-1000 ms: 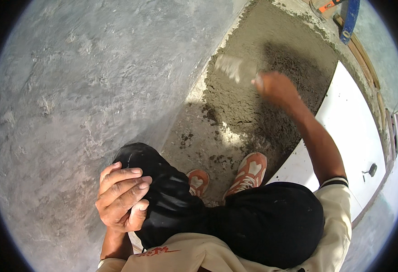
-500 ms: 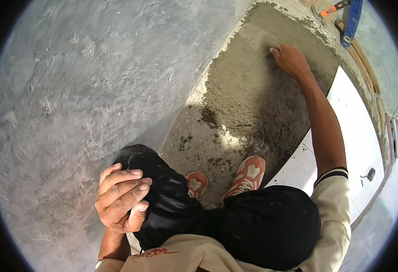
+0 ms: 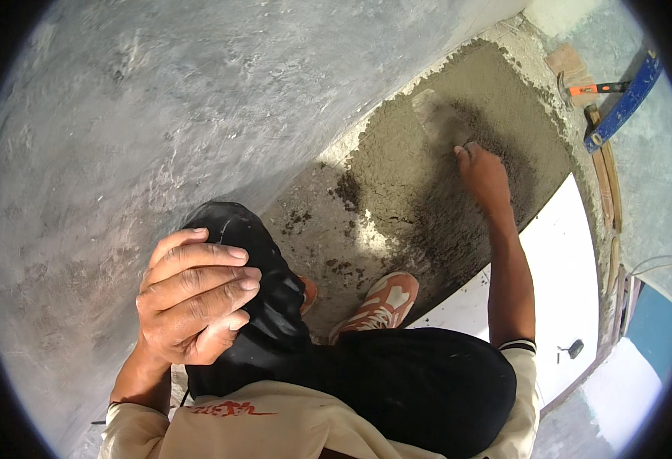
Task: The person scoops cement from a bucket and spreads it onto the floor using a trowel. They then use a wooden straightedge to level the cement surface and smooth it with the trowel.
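Trowel (image 3: 439, 115) on wet mortar (image 3: 428, 183), gripped by outstretched right hand (image 3: 483, 174), left hand (image 3: 194, 294) cupping knee (image 3: 256, 252)

Pale grey, mottled cement floor (image 3: 145, 138) fills the upper left of the frame; a darker grey-brown patch of wet mortar (image 3: 458, 183) sits upper right, with a grey steel trowel (image 3: 442, 118) on it. Lower centre: black trousers (image 3: 412, 390), orange-and-white shoes (image 3: 378, 302), a cream shirt (image 3: 275, 428) with red lettering. At right a white panel (image 3: 558, 283); far upper right a blue level (image 3: 625, 99) and an orange-handled tool (image 3: 592, 89)
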Action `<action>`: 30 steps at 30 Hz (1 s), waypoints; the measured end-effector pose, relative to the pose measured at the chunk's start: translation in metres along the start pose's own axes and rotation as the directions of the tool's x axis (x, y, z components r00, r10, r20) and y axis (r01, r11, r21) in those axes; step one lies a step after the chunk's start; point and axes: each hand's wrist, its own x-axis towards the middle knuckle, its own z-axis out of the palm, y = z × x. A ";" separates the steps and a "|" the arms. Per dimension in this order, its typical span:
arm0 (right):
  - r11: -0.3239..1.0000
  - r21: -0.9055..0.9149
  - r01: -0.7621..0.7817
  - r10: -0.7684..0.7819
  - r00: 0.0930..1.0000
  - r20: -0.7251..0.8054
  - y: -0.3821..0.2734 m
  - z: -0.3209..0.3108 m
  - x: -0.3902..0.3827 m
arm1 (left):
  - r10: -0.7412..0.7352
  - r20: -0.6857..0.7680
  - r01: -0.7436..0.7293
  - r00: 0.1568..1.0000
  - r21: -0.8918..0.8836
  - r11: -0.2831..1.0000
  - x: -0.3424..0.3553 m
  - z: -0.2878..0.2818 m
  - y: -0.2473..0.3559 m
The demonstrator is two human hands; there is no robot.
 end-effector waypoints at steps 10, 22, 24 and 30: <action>0.956 -0.087 0.281 -0.284 0.958 -0.027 -0.037 0.026 -0.056 | -0.017 -0.012 0.017 1.000 0.022 1.000 0.000 0.002 0.003; 0.964 -0.039 -0.264 0.246 0.936 -0.250 0.092 -0.044 0.052 | -0.046 -0.046 0.050 0.998 0.094 0.994 0.006 0.008 0.010; 0.959 -0.018 -0.282 0.275 0.945 -0.175 0.090 -0.063 0.044 | -0.056 -0.048 0.061 0.997 0.109 0.992 0.006 0.008 0.011; 0.999 -0.011 -0.043 0.041 0.991 -0.125 0.093 -0.038 0.014 | -0.051 -0.047 0.056 0.998 0.117 0.992 0.007 0.011 0.013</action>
